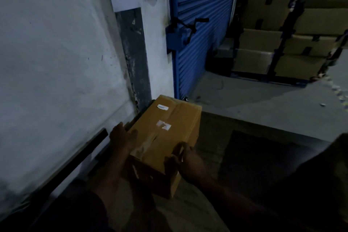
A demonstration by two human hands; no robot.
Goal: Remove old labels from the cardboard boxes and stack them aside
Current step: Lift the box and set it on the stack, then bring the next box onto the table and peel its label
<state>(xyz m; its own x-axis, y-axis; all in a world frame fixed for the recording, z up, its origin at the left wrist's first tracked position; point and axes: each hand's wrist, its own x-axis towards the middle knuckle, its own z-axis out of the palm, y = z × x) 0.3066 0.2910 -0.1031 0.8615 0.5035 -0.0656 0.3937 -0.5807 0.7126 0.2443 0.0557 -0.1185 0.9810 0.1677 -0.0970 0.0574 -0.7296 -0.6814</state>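
The cardboard box [165, 137] is sitting low in the middle of the view, with the white wall [56, 62] running close along its left side; whether box and wall are touching cannot be told. Right of the box, bare grey floor [254, 103] is lying open as far as the rack of stacked cartons [273, 43], well beyond the box. The blue roller shutter [203, 24] is standing just past the box's far end.

The left hand [122, 137] is gripping the box's near left top edge, fingers curling over it. The right hand [180, 158] is clamping the near right corner, thumb lying on top and fingers wrapping down the side.

Two white label remnants are lying on the box's top: a small label [162, 107] near the far end and a torn label [164, 125] near the middle. Their print is too blurred to read.

The box's long axis is running away from the person, toward the shutter, with a taped seam running lengthwise.
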